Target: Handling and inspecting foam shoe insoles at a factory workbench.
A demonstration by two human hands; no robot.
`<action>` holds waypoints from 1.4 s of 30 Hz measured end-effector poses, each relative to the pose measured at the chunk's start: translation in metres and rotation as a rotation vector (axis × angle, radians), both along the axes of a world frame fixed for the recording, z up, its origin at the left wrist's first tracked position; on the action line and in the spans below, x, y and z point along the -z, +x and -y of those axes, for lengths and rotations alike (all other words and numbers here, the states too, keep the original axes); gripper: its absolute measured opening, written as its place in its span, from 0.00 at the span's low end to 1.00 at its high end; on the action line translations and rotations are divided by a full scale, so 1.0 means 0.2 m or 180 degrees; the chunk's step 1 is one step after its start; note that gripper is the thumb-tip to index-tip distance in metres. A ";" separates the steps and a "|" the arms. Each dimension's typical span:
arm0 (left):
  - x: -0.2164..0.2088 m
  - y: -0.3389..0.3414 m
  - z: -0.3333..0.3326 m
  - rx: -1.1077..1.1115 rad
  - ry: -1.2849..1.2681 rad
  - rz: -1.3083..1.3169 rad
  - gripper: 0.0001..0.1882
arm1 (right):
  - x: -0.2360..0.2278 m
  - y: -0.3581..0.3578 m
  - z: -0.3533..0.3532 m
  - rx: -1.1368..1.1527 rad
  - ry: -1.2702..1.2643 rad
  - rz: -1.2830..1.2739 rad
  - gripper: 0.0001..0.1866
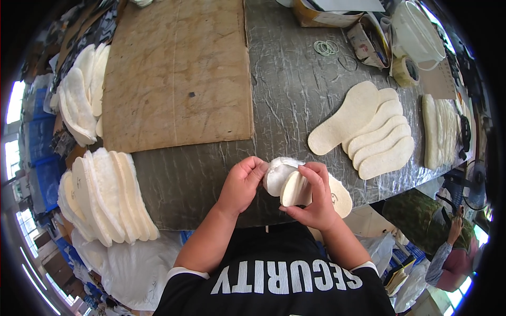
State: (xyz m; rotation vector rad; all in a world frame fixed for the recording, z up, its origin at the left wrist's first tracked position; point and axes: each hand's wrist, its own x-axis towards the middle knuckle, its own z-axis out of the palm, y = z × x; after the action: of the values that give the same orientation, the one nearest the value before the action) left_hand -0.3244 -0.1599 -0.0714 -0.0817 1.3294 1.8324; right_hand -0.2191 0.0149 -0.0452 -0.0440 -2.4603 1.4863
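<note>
A small stack of cream shoe insoles (pixel 291 190) is in my right hand (pixel 318 197), its fingers and thumb wrapped round the stack at the table's near edge. One insole end (pixel 342 199) sticks out past that hand on the right and bears a handwritten mark. At the stack's left, a fluffy white insole (pixel 278 176) curls up, and my left hand (pixel 245 181) pinches its edge between thumb and fingers. Several flat insoles (pixel 382 126) lie fanned out on the table to the right of my hands.
A big cardboard sheet (pixel 179 73) covers the table's back left. Fleecy insole piles (pixel 108 197) stand at the left, another insole row (pixel 440 131) at the far right. Rubber bands (pixel 326 48), a tape roll (pixel 405 71), boxes and a clear bucket (pixel 418 34) are behind. A person (pixel 443 226) is at right.
</note>
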 end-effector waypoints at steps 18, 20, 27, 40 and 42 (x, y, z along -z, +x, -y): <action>-0.11 0.01 -0.04 0.0513 0.0347 -0.0133 0.13 | -0.06 0.02 -0.03 0.0049 0.0248 0.0085 0.49; -0.11 0.01 -0.04 0.0486 0.0413 0.0072 0.13 | -0.07 0.02 -0.03 -0.0010 0.0235 0.0040 0.49; -0.12 0.00 -0.06 0.0448 0.0641 0.0178 0.11 | -0.07 0.02 -0.04 0.0027 0.0208 0.0137 0.50; -0.10 -0.01 -0.07 0.0581 0.0849 0.0329 0.13 | -0.06 0.02 -0.05 -0.0001 0.0230 0.0107 0.50; -0.11 0.00 -0.08 0.0538 0.0925 0.0269 0.13 | -0.05 0.02 -0.05 0.0103 0.0215 0.0100 0.51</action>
State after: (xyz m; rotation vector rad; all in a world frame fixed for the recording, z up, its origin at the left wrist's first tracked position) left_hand -0.3253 -0.1438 -0.0497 0.1038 0.9707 1.8360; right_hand -0.2157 0.0239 -0.0347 -0.0942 -2.5205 1.3986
